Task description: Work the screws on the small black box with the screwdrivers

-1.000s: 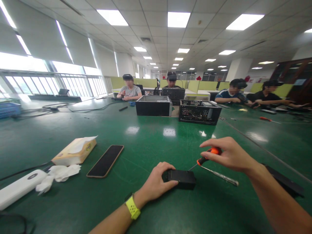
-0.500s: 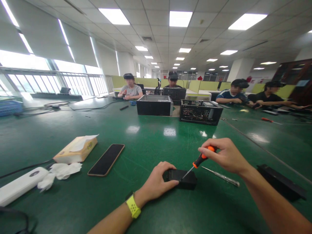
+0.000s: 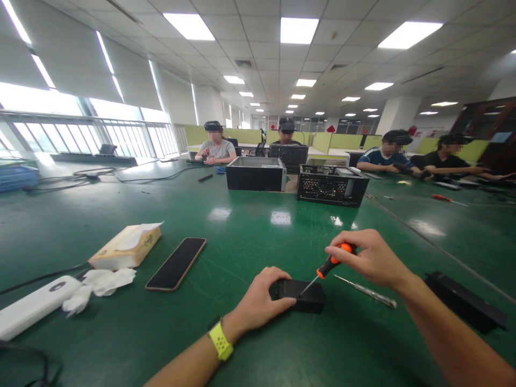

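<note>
A small black rectangular box (image 3: pixel 312 301) lies on the green table in front of me. My left hand (image 3: pixel 262 298) grips its left end, with the thumb along the near side and the fingers over the far side. In my right hand (image 3: pixel 373 258) is an orange-and-black screwdriver (image 3: pixel 327 267), pinched by its handle. Its shaft slants down to the left, and the tip touches the box's top near my left thumb. Just right of the box lies a thin metal screwdriver with a clear handle (image 3: pixel 373 295). What the tip rests in is too small to tell.
A longer black part (image 3: pixel 463 301) lies at the right. To the left are a phone (image 3: pixel 177 264), a tissue pack (image 3: pixel 127 247), crumpled tissues (image 3: pixel 105 281) and a white device (image 3: pixel 38 306). Two computer cases (image 3: pixel 256 177) stand farther back, with several people seated beyond.
My right hand and the screwdriver handle have shifted slightly left and down, and the handle has turned a little. My left hand and the black box stay in place.
</note>
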The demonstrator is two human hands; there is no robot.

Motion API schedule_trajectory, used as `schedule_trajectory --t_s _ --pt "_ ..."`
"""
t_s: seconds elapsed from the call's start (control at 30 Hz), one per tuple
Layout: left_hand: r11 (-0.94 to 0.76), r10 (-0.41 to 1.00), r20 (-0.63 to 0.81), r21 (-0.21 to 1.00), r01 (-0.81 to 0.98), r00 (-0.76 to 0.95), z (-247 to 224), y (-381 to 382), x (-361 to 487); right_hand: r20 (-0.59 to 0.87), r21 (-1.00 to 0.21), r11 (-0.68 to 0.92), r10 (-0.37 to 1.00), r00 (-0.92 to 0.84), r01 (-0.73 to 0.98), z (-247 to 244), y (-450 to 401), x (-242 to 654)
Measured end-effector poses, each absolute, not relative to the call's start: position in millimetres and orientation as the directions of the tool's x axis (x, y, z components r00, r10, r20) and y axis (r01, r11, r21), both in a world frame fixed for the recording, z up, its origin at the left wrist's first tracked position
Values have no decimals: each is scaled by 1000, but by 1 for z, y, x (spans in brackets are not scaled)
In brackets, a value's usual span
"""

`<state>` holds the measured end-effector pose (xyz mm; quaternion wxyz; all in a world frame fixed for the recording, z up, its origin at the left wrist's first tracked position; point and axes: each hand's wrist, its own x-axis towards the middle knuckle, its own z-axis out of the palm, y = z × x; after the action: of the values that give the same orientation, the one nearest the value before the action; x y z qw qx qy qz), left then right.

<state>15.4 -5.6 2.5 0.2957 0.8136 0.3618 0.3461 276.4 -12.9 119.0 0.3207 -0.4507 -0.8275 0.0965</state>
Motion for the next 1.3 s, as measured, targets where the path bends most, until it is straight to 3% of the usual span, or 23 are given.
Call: schedule_trajectory --t_s 0.23,0.5,0.73,0.93,1.13,1.3 --pt "-557 796 336 731 394 503 2 -4 16 457 -423 588 795 -398 689 119 -14 276" --pt "-569 789 351 726 385 504 -2 -5 15 468 -386 743 668 -578 546 124 -20 283" --pt "-572 788 359 727 379 500 -2 -4 16 519 -278 728 663 -539 627 121 -22 282" --pt "-568 790 351 728 384 503 -1 -5 15 467 -347 776 630 -620 527 124 -23 283" --pt "-561 795 346 732 386 499 0 -5 16 520 -288 745 649 -555 602 123 -23 283" --pt "-563 794 347 732 385 500 0 -5 16 480 -337 773 632 -608 538 124 -22 285"
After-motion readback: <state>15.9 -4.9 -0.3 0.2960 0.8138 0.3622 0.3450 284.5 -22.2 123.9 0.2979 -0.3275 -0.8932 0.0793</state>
